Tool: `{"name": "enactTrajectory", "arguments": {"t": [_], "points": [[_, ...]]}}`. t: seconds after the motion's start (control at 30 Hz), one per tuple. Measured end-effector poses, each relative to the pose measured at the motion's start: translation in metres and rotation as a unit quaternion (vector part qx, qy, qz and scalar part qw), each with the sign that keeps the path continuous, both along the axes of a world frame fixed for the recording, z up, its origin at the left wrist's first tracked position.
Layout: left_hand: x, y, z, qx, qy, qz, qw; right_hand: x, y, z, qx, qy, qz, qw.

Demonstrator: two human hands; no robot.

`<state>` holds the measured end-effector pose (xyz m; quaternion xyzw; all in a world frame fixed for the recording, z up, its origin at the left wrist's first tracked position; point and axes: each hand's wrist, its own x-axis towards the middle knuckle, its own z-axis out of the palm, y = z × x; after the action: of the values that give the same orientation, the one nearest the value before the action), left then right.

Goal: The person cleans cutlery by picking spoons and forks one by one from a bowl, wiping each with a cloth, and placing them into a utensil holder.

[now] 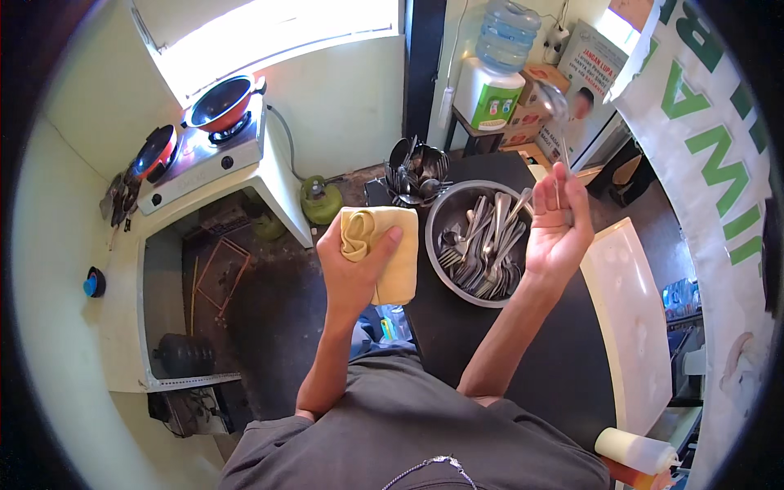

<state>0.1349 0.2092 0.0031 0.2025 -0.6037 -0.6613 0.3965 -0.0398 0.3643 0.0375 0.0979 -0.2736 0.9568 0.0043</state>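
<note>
A folded yellow cloth (397,263) is gripped in my left hand (350,269), its thumb pressed over the front. My right hand (558,233), raised with the palm towards me, holds a metal spoon (554,104) by its handle, the bowl pointing up and away. Between and beyond my hands, a round metal basin (442,269) rests on the dark tabletop (545,349). Many forks and spoons (487,245) lie jumbled inside it. Behind the basin stands a holder full of upright cutlery (416,168); the holder itself is mostly hidden.
To the left, a gas stove (205,162) carries a red wok (220,107) and a red pan (156,150). A green gas cylinder (321,205) stands on the floor. Squeeze bottles (637,450) are at lower right. A water dispenser (487,92) stands at the back.
</note>
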Motion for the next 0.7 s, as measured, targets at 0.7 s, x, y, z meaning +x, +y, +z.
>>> {"name": "enactTrajectory", "arguments": {"t": [0.7], "points": [[-0.013,-0.013,-0.004,-0.002,-0.002,-0.032,0.999,0.022,-0.101,-0.018,0.51,0.308,-0.125,0.793]]}}
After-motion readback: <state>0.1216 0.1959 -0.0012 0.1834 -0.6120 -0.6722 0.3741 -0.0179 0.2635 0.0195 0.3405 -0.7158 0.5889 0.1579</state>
